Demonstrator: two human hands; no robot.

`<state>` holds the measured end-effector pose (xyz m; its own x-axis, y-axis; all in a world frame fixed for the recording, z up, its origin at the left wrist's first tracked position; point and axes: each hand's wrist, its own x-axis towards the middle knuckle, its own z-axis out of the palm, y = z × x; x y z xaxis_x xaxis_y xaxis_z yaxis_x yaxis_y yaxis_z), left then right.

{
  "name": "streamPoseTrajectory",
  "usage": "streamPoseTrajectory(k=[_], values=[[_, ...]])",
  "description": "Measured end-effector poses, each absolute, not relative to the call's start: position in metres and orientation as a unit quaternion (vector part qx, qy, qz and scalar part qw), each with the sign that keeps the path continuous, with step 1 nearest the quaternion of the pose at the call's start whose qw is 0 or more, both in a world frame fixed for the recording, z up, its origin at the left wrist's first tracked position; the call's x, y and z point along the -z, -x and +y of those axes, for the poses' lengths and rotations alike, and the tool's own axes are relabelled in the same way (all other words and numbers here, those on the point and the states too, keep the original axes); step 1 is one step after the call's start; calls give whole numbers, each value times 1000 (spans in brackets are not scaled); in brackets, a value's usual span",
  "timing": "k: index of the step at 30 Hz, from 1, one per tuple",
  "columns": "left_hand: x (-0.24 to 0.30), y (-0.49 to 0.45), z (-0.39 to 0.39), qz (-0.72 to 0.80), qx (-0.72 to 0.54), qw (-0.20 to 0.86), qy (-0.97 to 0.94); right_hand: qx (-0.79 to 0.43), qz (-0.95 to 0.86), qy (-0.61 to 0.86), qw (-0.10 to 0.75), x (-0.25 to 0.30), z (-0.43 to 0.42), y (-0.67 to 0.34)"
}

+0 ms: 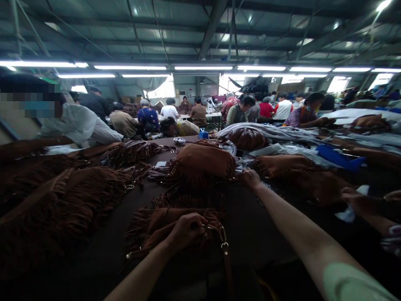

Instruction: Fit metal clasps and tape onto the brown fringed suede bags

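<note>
My left hand is closed on the top edge of a brown fringed suede bag lying flat on the dark table just in front of me. A strap with a metal clasp trails from the bag beside that hand. My right arm stretches forward, and my right hand is closed at the right edge of a second brown fringed bag further out on the table. What the right fingers pinch is hidden.
Heaps of brown fringed bags cover the table's left side. More bags, plastic wrapping and a blue tray lie to the right. A co-worker's hand reaches in at the right edge. Other seated people work behind.
</note>
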<state>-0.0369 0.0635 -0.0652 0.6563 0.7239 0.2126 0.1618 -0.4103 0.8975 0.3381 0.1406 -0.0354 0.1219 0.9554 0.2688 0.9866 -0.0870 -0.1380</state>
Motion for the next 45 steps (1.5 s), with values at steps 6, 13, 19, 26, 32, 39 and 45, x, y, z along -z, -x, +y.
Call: streamPoseTrajectory(k=[6,13,19,26,32,39,45], values=[[66,36,64,284,-304,462,-784,73,-681,720,111,43,141,-352],[68,36,64,282,-314,463,-780,60,-714,688,118,50,145,-348],[70,36,65,275,-324,454,-783,40,-682,700,206,51,142,-355],[70,36,65,275,-319,454,-785,-24,-604,679,416,25,136,-388],[70,37,65,270,-323,454,-785,-22,-488,641,592,-24,110,-431],[72,37,65,272,-318,449,-789,-51,-487,644,587,-43,80,-439],[75,37,67,255,-335,452,-786,-17,-482,640,599,-68,68,-422]])
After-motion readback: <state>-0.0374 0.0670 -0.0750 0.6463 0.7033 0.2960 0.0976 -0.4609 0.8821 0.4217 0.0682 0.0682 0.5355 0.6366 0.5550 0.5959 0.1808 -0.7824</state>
